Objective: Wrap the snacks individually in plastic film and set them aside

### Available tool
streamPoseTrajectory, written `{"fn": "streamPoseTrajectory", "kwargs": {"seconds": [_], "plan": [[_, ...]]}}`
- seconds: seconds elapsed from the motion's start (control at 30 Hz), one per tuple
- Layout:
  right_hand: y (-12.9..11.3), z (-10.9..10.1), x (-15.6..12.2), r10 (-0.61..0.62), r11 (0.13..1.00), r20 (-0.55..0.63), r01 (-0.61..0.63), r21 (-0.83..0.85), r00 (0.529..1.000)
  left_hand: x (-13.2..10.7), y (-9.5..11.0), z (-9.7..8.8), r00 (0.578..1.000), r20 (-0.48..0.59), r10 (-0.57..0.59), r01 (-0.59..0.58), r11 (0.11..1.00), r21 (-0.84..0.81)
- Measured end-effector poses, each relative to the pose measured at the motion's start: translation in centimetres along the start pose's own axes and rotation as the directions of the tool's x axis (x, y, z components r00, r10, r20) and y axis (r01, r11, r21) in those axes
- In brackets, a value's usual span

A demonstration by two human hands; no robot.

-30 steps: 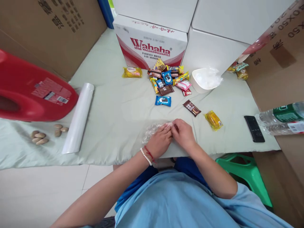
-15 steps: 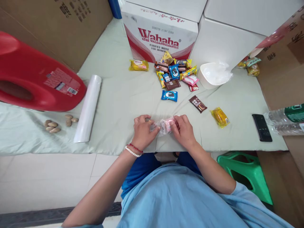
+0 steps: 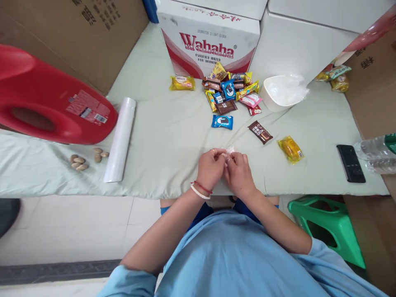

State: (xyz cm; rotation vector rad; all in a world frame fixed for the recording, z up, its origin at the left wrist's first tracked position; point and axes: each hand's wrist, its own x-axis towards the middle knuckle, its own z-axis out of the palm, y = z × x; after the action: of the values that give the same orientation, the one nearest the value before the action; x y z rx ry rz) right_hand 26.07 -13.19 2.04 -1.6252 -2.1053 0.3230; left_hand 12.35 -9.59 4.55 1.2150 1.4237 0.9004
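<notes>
My left hand (image 3: pixel 210 168) and my right hand (image 3: pixel 237 173) are pressed together at the near edge of the pale green table (image 3: pixel 167 136). Both have their fingers curled around a small bundle wrapped in clear plastic film (image 3: pixel 229 150), of which only a sliver shows between the fingertips. A bead and red string bracelet sits on my left wrist. Beyond the hands lie a blue snack packet (image 3: pixel 222 121), a brown cocoa bar (image 3: pixel 260 132) and a yellow packet (image 3: pixel 290 149). A pile of mixed snack packets (image 3: pixel 230 93) lies further back.
A white roll of film (image 3: pixel 120 138) lies to the left, with several nuts (image 3: pixel 81 160) and a red jug (image 3: pixel 46 103) beside it. A Wahaha carton (image 3: pixel 208 43) and a white bowl (image 3: pixel 280 91) stand at the back. A black phone (image 3: pixel 350 163), water bottles (image 3: pixel 379 152) and a green stool (image 3: pixel 328 225) are on the right.
My hands have closed together over the film-wrapped bundle, which showed pink between them half a second ago and is now almost hidden. The camera view shifted slightly.
</notes>
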Motion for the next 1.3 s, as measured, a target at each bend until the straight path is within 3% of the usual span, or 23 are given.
{"fn": "streamPoseTrajectory", "kwargs": {"seconds": [0.07, 0.17, 0.23, 0.3, 0.37, 0.43, 0.5, 0.57, 0.63, 0.7, 0.8, 0.87, 0.93, 1.0, 1.07, 1.13, 1.2, 1.3], "plan": [[0.5, -0.1, -0.7, -0.067, 0.993, 0.003, 0.066, 0.101, 0.998, -0.5, -0.7, 1.2, 0.975, -0.033, 0.22, -0.206, 0.949, 0.24], [1.4, -0.7, -2.1, -0.182, 0.954, 0.021, 0.171, 0.248, 0.983, -1.5, -1.4, 2.0, 0.898, 0.048, 0.438, -0.389, 0.735, 0.555], [2.1, -1.5, -2.9, -0.216, 0.916, 0.028, 0.193, 0.352, 0.976, -1.9, -1.4, 2.2, 0.877, 0.14, 0.46, -0.419, 0.59, 0.69], [3.0, -2.4, -3.2, -0.15, 0.871, -0.006, 0.135, 0.473, 0.989, -2.1, -1.1, 2.2, 0.875, 0.218, 0.432, -0.428, 0.481, 0.766], [4.2, -3.2, -2.9, 0.027, 0.827, -0.057, 0.01, 0.562, 0.998, -2.2, -0.8, 2.3, 0.882, 0.267, 0.389, -0.425, 0.408, 0.808], [5.5, -3.4, -2.0, 0.224, 0.783, -0.055, -0.146, 0.604, 0.973, -2.2, -0.7, 2.4, 0.883, 0.298, 0.362, -0.423, 0.342, 0.839], [6.6, -3.1, -0.9, 0.297, 0.747, 0.039, -0.258, 0.613, 0.954, -2.1, -1.0, 2.7, 0.876, 0.323, 0.359, -0.43, 0.272, 0.861], [7.0, -2.5, 0.1, 0.27, 0.716, 0.153, -0.305, 0.628, 0.951, -1.9, -1.3, 3.1, 0.874, 0.32, 0.366, -0.418, 0.23, 0.879], [6.8, -2.0, 0.8, 0.226, 0.659, 0.22, -0.315, 0.683, 0.949, -1.2, -1.7, 3.3, 0.893, 0.274, 0.357, -0.373, 0.246, 0.895], [6.2, -1.9, 1.2, 0.206, 0.546, 0.258, -0.33, 0.77, 0.944, -0.3, -1.8, 2.9, 0.928, 0.184, 0.324, -0.289, 0.314, 0.904], [5.5, -2.5, 1.4, 0.186, 0.39, 0.317, -0.366, 0.845, 0.93, 0.9, -1.2, 1.3, 0.955, 0.0, 0.297, -0.16, 0.516, 0.842], [5.4, -3.1, 1.5, 0.225, 0.343, 0.301, -0.365, 0.866, 0.927, 1.1, -0.3, -0.2, 0.96, -0.108, 0.259, -0.133, 0.758, 0.639], [5.5, -3.7, 1.7, 0.256, 0.268, 0.282, -0.348, 0.898, 0.925, 0.8, 0.8, -1.2, 0.987, -0.092, 0.133, -0.111, 0.969, 0.219], [5.5, -4.3, 1.7, 0.205, 0.147, 0.335, -0.367, 0.919, 0.92, 0.3, 1.7, -1.4, 0.997, 0.081, 0.001, 0.017, 0.975, -0.22], [5.4, -4.9, 1.6, 0.118, 0.044, 0.436, -0.444, 0.895, 0.892, -0.2, 2.0, -0.8, 0.968, 0.243, -0.056, 0.16, 0.887, -0.433], [5.4, -5.4, 1.2, 0.098, 0.011, 0.528, -0.531, 0.847, 0.844, -0.4, 1.8, 0.2, 0.954, 0.29, -0.078, 0.214, 0.855, -0.472], [5.7, -5.9, 0.8, 0.134, 0.007, 0.575, -0.581, 0.814, 0.807, -0.4, 1.3, 1.2, 0.96, 0.268, -0.085, 0.202, 0.87, -0.45], [6.5, -6.3, 0.0, 0.178, 0.0, 0.58, -0.589, 0.808, 0.795, -0.1, 0.7, 2.4, 0.96, 0.271, -0.067, 0.143, 0.953, -0.269]]}}
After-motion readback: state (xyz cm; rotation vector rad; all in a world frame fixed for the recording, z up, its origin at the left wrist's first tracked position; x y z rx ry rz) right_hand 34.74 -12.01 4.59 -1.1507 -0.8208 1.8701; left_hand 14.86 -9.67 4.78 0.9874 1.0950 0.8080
